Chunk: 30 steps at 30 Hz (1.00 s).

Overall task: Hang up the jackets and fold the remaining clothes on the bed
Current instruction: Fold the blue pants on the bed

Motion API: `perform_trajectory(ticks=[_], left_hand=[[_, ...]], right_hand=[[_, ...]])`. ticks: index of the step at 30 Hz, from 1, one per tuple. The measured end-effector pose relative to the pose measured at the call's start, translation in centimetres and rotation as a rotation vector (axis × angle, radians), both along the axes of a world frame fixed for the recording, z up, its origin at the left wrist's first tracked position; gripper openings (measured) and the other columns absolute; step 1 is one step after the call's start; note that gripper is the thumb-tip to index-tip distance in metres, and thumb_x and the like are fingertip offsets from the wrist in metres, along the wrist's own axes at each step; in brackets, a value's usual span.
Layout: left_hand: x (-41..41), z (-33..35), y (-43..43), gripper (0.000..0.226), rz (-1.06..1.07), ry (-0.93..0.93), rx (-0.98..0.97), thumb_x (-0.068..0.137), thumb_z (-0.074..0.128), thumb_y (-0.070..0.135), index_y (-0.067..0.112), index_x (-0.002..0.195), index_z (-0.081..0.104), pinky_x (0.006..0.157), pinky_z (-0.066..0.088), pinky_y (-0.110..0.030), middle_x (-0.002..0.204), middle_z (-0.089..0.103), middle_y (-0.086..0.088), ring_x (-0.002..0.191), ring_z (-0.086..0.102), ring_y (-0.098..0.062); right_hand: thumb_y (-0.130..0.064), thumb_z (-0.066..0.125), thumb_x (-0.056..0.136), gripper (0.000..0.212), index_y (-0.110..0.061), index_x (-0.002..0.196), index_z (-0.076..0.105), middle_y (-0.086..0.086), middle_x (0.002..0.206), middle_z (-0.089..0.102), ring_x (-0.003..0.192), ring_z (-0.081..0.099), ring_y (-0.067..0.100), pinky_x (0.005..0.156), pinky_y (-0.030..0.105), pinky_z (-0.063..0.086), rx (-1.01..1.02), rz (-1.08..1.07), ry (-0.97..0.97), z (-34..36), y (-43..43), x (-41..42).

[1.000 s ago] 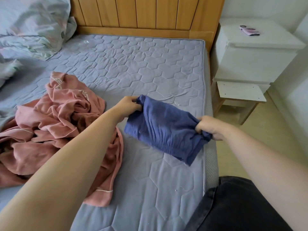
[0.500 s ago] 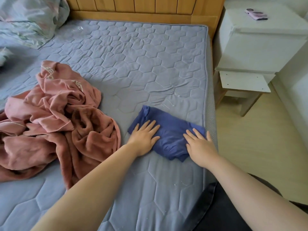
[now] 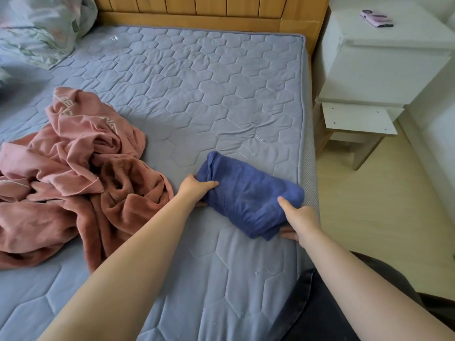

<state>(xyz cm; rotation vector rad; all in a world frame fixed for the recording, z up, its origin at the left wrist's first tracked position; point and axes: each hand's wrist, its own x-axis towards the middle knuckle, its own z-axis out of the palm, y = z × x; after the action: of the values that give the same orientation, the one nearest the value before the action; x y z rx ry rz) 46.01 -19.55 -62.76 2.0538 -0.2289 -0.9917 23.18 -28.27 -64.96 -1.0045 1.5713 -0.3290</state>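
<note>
Because the left hand (image 3: 197,187) and the right hand (image 3: 299,216) both have their fingers tucked under the folded blue cloth (image 3: 248,195), most fingers are hidden; only some right fingertips (image 3: 287,235) peek out at the near edge. Both arms reach forward over the bed (image 3: 197,94). Each hand pinches one end of the cloth, thumb on top. The cloth lies on the bed between the hands. Left of the left hand sits a crumpled pink pile of clothes (image 3: 81,173), cut off by the picture's side.

Blue garment (image 3: 248,193): matt woven cloth. Pink garment (image 3: 81,173): fleecy. Mattress (image 3: 197,94): quilted. Headboard (image 3: 209,11): smooth wood.
</note>
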Motion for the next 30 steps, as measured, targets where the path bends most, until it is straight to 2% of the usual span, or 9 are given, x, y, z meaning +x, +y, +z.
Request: perform_trajectory(ticks=[5,10,12,15,18,20,23,27,30], left_hand=[[-1.4,-0.2,1.3,0.024,0.208,0.297,-0.107,0.082,0.067,0.003,0.002,0.104,0.058,0.044,0.055,-0.026,0.081,0.06,-0.012,0.069,0.061,-0.023],[-2.9,0.1,4.4,0.013,0.102,0.525,-0.07,0.085,0.053,-0.001,0.009,0.091,0.057,0.044,0.052,-0.025,0.077,0.059,-0.008,0.066,0.059,-0.018],[-3.3,0.0,5.6,0.025,-0.122,0.288,0.032,0.085,0.051,0.002,0.01,0.108,0.055,0.053,0.053,-0.03,0.09,0.062,-0.009,0.076,0.062,-0.024],[-4.0,-0.1,6.8,0.051,-0.263,-0.522,0.136,0.082,0.055,0.01,0.016,0.132,0.046,0.079,0.048,-0.034,0.113,0.062,-0.01,0.102,0.06,-0.033],[-5.0,0.8,6.5,0.025,-0.139,-0.765,0.001,0.085,0.056,0.013,0.013,0.11,0.057,0.076,0.042,-0.033,0.101,0.065,-0.007,0.096,0.059,-0.03],[-4.9,0.6,5.5,0.015,-0.099,-0.624,0.063,0.089,0.056,0.027,0.013,0.093,0.059,0.073,0.041,-0.031,0.091,0.068,-0.005,0.09,0.061,-0.028],[-4.4,0.2,4.7,0.039,-0.118,-0.527,0.149,0.087,0.057,0.048,0.011,0.073,0.058,0.069,0.046,-0.032,0.068,0.067,-0.008,0.076,0.064,-0.029],[-3.8,0.4,3.2,0.033,-0.042,-0.28,0.019,0.09,0.058,0.025,0.001,0.067,0.06,0.052,0.047,-0.029,0.044,0.057,-0.004,0.045,0.055,-0.021],[-2.9,0.0,3.1,0.023,0.346,0.169,-0.159,0.091,0.051,0.01,0.008,0.07,0.057,0.036,0.044,-0.018,0.052,0.059,-0.007,0.036,0.056,-0.017]], right_hand=[[-0.028,0.07,0.085,0.035,-0.01,0.112,0.057,0.016,0.101,0.065,0.077,0.064,0.03,0.055,0.035,0.052,0.198,0.033,-0.163,-0.2,0.8,0.1],[-0.026,0.069,0.083,0.041,0.001,0.113,0.063,0.02,0.111,0.067,0.1,0.064,0.035,0.09,0.047,0.052,-0.166,-0.053,-0.055,-0.4,-1.0,0.0],[-0.029,0.062,0.089,0.043,0.005,0.114,0.06,0.022,0.114,0.064,0.104,0.061,0.038,0.089,0.043,0.05,-0.245,-0.033,0.072,-0.2,-1.7,-0.5],[-0.029,0.055,0.093,0.044,0.008,0.118,0.057,0.024,0.118,0.06,0.107,0.058,0.04,0.088,0.043,0.049,-0.272,0.022,0.2,-0.3,-1.8,-0.9],[-0.027,0.053,0.093,0.039,0.006,0.113,0.057,0.023,0.113,0.062,0.102,0.058,0.039,0.076,0.034,0.043,-0.363,0.1,0.26,0.4,-1.3,-0.7],[-0.031,0.054,0.092,0.038,0.004,0.105,0.059,0.021,0.106,0.063,0.095,0.059,0.037,0.071,0.032,0.039,-0.439,0.112,0.305,1.1,-1.2,-1.2],[-0.055,0.052,0.089,0.057,0.001,0.087,0.062,0.018,0.084,0.067,0.074,0.064,0.035,0.067,0.036,0.049,-0.351,0.185,0.381,2.7,-1.3,-2.4],[-0.066,0.051,0.084,0.066,-0.001,0.087,0.06,0.018,0.064,0.064,0.049,0.06,0.027,0.047,0.026,0.047,0.006,0.387,0.319,4.3,-0.4,-2.7],[-0.039,0.066,0.087,0.042,-0.003,0.106,0.056,0.017,0.073,0.065,0.058,0.063,0.024,0.052,0.028,0.05,0.106,0.5,0.197,4.0,0.3,-2.8]])
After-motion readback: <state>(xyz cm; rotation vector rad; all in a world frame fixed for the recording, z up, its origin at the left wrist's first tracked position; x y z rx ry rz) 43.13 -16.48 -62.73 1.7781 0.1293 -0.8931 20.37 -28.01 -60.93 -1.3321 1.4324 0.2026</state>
